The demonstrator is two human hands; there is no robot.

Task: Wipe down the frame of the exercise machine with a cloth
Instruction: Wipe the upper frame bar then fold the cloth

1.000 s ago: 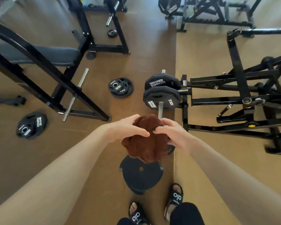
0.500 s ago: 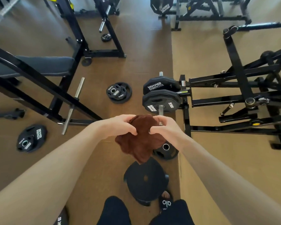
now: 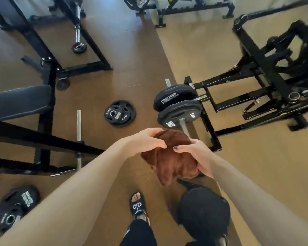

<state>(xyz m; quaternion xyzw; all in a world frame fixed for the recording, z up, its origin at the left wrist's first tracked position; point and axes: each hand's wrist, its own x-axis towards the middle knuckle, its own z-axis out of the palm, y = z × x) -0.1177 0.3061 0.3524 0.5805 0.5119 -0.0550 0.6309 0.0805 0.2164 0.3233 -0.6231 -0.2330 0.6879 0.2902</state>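
Observation:
A bunched brown cloth (image 3: 172, 162) hangs in front of me at mid-frame. My left hand (image 3: 146, 141) grips its upper left edge with curled fingers. Its right side is held by my right hand (image 3: 196, 155), thumb on top. The black exercise machine frame (image 3: 256, 93) lies low on the floor to the right, beyond the cloth. Its steel bar (image 3: 184, 129) carries two black weight plates (image 3: 178, 107) and points towards the cloth. The cloth is apart from the frame.
A bench with a black frame (image 3: 43, 139) and a steel peg stands at left. Loose plates lie on the floor at centre (image 3: 119, 113), lower left (image 3: 16, 206) and by my feet (image 3: 203, 212). My sandalled foot (image 3: 137, 205) is below. More racks stand behind.
The view has shifted forward and turned; my feet have moved. Both hands keep hold of the cloth and have regripped it slightly, the right hand now lower on its side.

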